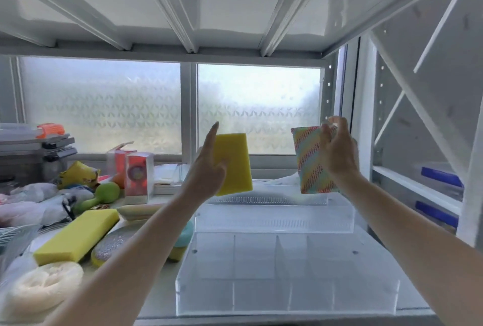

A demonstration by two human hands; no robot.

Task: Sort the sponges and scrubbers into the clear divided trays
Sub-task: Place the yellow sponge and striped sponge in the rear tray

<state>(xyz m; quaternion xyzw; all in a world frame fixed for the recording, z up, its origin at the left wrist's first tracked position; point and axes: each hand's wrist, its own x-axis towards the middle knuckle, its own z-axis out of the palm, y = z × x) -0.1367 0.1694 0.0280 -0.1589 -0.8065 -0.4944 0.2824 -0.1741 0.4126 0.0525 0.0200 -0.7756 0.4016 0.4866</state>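
The left hand [209,171] is raised with its fingers [212,137] clamped on a plain yellow sponge [234,163], thumb across the front face and the forefinger stretched up along the sponge's left edge. The sponge stands nearly upright in the air. The right hand [338,150] is raised at about the same height, its fingers closed on the upper right edge of a striped, multicoloured scrubber pad [312,161], which hangs upright too. The two held pieces are apart, with frosted window glass [258,106] showing between them.

Below both hands, on the white worktop [162,281], sit the clear divided trays: a far tray [274,218] directly under the held pieces, and a near tray [287,273] in front of it, whose upright dividers split it into several compartments. No sponge shows in either tray.

Down and to the left of the left fingers lies a long yellow sponge [78,236], flat on the worktop. Beside it, partly hidden by the left forearm, are a glittery silver scrubber with a yellow rim [109,247] and a teal and yellow round scrubber [183,239]. Nearest the camera on that side is a pale loofah pad [41,289]. Farther left, a clutter of bags, a green dumbbell-shaped thing [102,195] and small clear boxes [136,168] lies against the window.
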